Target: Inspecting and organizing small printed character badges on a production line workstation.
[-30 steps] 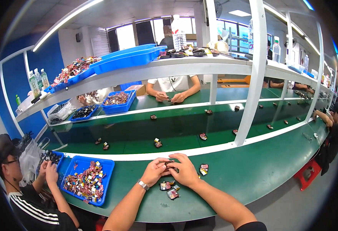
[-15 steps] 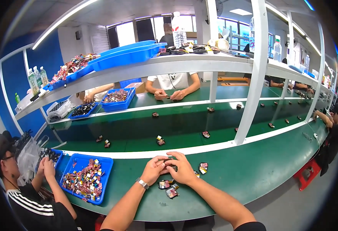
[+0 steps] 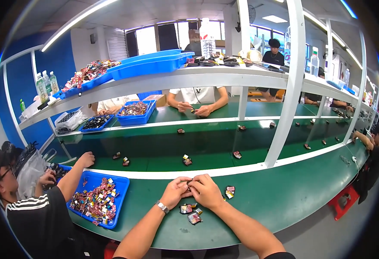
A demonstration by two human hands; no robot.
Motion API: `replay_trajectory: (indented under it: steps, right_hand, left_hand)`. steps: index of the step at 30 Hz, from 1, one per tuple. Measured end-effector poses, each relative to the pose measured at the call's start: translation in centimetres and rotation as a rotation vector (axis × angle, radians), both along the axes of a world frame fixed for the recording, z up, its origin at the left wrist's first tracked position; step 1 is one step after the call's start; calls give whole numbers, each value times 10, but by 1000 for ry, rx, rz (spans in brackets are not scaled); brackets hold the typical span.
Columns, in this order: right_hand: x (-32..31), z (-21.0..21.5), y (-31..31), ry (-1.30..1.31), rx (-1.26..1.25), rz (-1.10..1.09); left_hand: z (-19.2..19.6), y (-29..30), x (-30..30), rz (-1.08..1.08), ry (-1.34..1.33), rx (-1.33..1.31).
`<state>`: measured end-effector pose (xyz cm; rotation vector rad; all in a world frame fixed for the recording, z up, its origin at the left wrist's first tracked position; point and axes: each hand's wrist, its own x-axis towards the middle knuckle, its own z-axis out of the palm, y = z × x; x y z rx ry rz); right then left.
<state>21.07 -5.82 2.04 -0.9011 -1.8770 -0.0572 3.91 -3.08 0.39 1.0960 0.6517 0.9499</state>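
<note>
My left hand (image 3: pixel 175 192) and my right hand (image 3: pixel 206 192) meet over the near green tabletop (image 3: pixel 267 198), fingertips pinched together. Between them is a small dark piece (image 3: pixel 190 186), mostly covered by my fingers. Just below my hands lie a small dark-and-red piece (image 3: pixel 186 209) and a clear-topped one (image 3: pixel 194 218), close together. Another dark-rimmed piece (image 3: pixel 229 191) rests beside my right hand, with a small yellow-and-white bit partly hidden next to it.
A blue tray (image 3: pixel 125 190) heaped with small red, white and yellow parts stands at my left. Beside it a co-worker (image 3: pixel 38 216) leans in. Beyond a white rail (image 3: pixel 155 175), small pieces are spread along the green belt (image 3: pixel 163 149). A white post (image 3: pixel 286 95) rises at the right.
My right fingers have drawn in from a wider spread to a pinch against my left ones. The co-worker on the left has stretched one arm toward the belt. The view has tilted slightly.
</note>
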Motion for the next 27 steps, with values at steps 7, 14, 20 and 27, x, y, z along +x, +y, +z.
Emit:
replay_trajectory:
  steps: [7,14,20,27]
  right_hand:
    - [-1,-4,1,-85,-5,-55]
    - [-2,-2,-3,-141,-19,-84]
    - [-6,-10,0,-107,-8,-144]
    - [-8,-3,-2,-198,78,-230]
  left_hand:
    - [-1,2,0,-7,-24,8]
    - [-1,1,-1,-10,-27,-13]
    - [0,-1,1,8,-6,-14]
    - [-5,4,5,50,14,10]
